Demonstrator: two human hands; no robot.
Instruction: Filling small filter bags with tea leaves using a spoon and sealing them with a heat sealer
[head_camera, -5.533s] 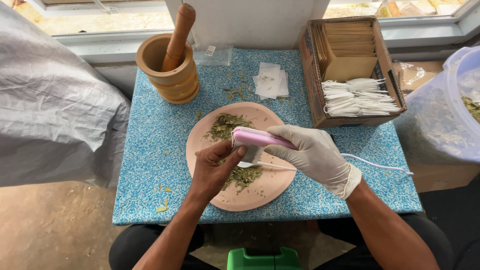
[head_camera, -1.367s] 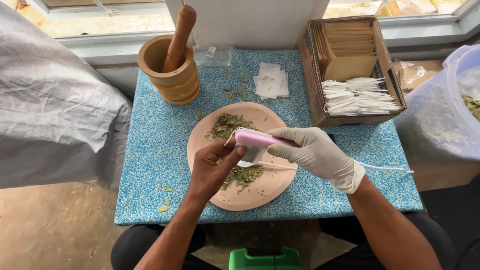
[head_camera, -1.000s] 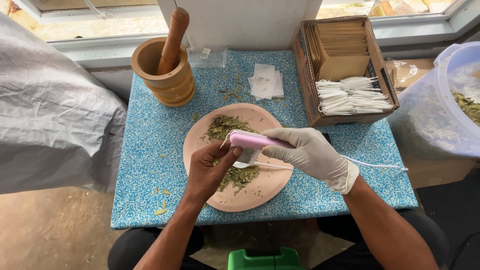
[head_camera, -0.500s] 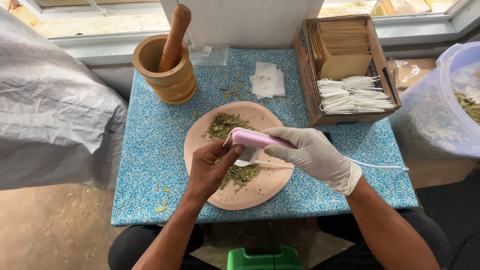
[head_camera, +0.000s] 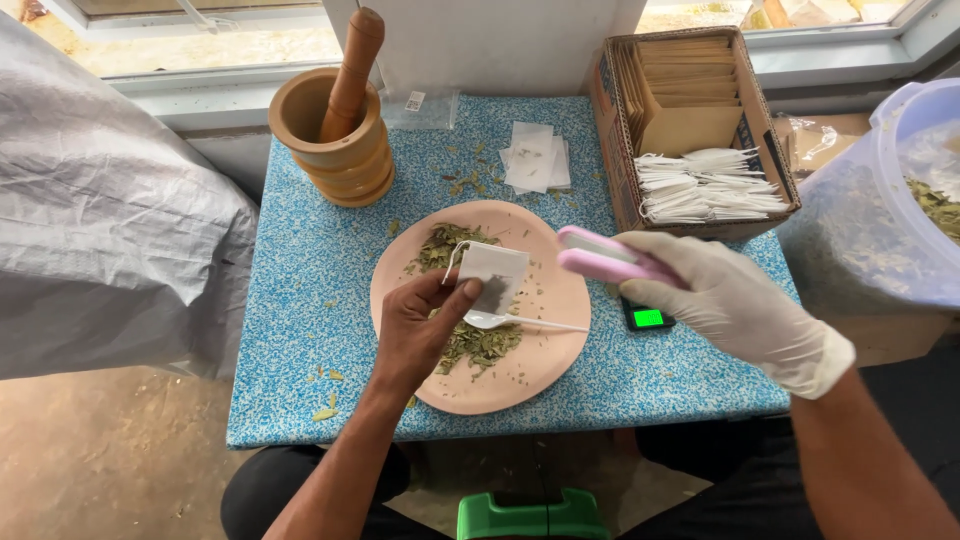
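My bare left hand (head_camera: 420, 325) pinches a small white filter bag (head_camera: 490, 275) over a pink plate (head_camera: 545, 375). Dried green herb (head_camera: 480, 345) lies in two heaps on the plate, and a white plastic spoon (head_camera: 525, 322) rests across it. My right hand (head_camera: 725, 300), in a white glove, grips a pink handheld sealer (head_camera: 605, 260) just right of the plate, apart from the bag. A small device with a lit green screen (head_camera: 648, 318) sits on the blue speckled table (head_camera: 300, 300) under that hand.
A wooden mortar with its pestle (head_camera: 340, 125) stands at the back left. A cardboard box (head_camera: 690, 120) holds brown envelopes and several white bags. Loose white bags (head_camera: 535, 160) lie behind the plate. A plastic tub of herb (head_camera: 900, 200) is at the right, grey sheeting (head_camera: 110, 220) at the left.
My right hand has pulled the pink sealer off the bag and moved right, uncovering the green-lit device. My left hand still holds the bag over the plate.
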